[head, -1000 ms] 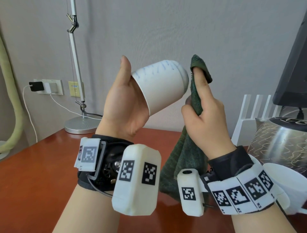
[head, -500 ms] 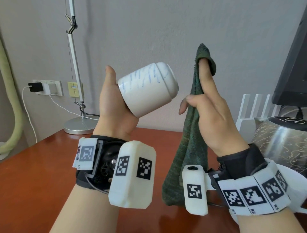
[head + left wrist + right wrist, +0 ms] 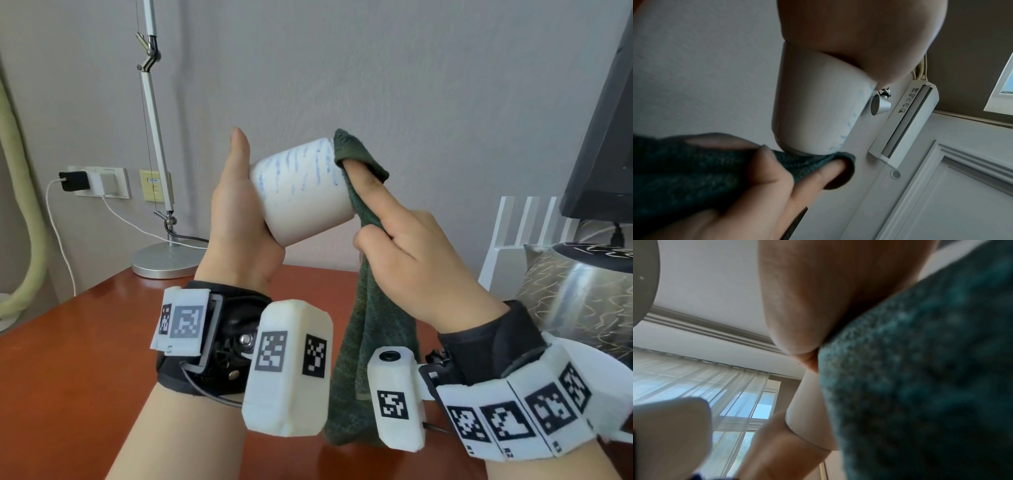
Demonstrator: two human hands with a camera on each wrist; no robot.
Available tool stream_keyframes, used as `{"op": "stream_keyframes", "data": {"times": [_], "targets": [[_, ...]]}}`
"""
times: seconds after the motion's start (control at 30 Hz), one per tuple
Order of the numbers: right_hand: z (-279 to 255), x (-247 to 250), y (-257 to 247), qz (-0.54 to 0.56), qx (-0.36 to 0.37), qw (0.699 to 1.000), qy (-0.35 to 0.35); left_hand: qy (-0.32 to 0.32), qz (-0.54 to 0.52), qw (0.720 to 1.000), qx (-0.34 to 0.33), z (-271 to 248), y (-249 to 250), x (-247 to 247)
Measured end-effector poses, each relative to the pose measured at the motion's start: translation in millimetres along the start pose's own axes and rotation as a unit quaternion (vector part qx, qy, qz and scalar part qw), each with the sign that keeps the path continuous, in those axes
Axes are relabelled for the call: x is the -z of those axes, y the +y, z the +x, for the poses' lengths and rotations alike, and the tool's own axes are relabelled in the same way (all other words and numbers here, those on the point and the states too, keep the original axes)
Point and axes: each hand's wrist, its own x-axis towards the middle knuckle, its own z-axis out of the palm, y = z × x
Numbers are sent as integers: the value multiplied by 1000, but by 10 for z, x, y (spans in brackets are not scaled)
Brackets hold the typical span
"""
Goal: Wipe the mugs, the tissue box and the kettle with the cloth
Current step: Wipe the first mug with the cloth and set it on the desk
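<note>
Your left hand point(image 3: 239, 219) grips the mug point(image 3: 301, 192) tilted in mid-air by its mouth end, right hand point(image 3: 411, 260) pinches the cloth point(image 3: 363, 164) against its base—push too hard and the mug could slip free.

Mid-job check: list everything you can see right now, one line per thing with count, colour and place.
mug: 1, white with blue marks, held on its side in the air
cloth: 1, dark green, against the mug's base, hanging down
second mug: 1, white, far right, mostly hidden
kettle: 1, silver patterned, right
table: 1, reddish brown
desk lamp: 1, silver, back left
charger: 1, black, wall socket
left hand: grips the mug
right hand: holds the cloth, forefinger pressing it on the mug
</note>
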Motion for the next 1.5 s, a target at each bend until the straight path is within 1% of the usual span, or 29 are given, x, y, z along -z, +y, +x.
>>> {"op": "stream_keyframes", "data": {"times": [0.2,0.3,0.4,0.47,0.53,0.6,0.7,0.77,0.83,0.97,1.03,1.07,1.13,1.2,1.27,1.33,1.5], "targets": [[10,-91,16,15,-13,1000,-13,65,-10,998,-9,-1,-28,-25],[-4,-35,18,94,-23,995,-12,84,46,995,-19,-32,-45,-90],[-11,26,38,173,-44,984,-6,122,123,985,-26,-75,-34,-153],[-6,13,30,200,-51,978,-6,117,136,983,-29,-85,-25,-138],[-4,-28,5,202,-55,978,-17,123,133,983,-41,-62,3,-78],[-6,-76,-11,182,-53,981,-29,131,92,986,-38,-18,16,-18],[-5,-142,14,145,-57,987,-45,130,12,991,-27,-11,14,-27],[0,-144,43,130,-61,989,-45,121,-1,993,-15,-23,-11,-46],[-2,-109,54,126,-59,990,-34,109,24,994,-5,-30,-34,-73],[-21,-29,41,168,-62,984,-8,119,151,981,-6,-71,-30,-148],[-28,-30,37,177,-68,982,-5,125,164,978,-6,-78,-35,-138],[-25,-43,33,179,-69,981,-4,129,156,979,-8,-72,-32,-115],[-13,-90,33,174,-62,983,-11,129,93,987,-3,-42,-38,-66],[-2,-142,38,157,-55,986,-23,120,28,992,10,-17,-62,-29],[2,-161,40,154,-50,986,-27,108,-5,994,27,-19,-80,-27],[-8,-140,34,173,-45,984,-20,84,-13,996,35,-6,-99,-25],[-20,-85,12,245,-38,969,-3,65,37,997,10,29,-72,32]]}}
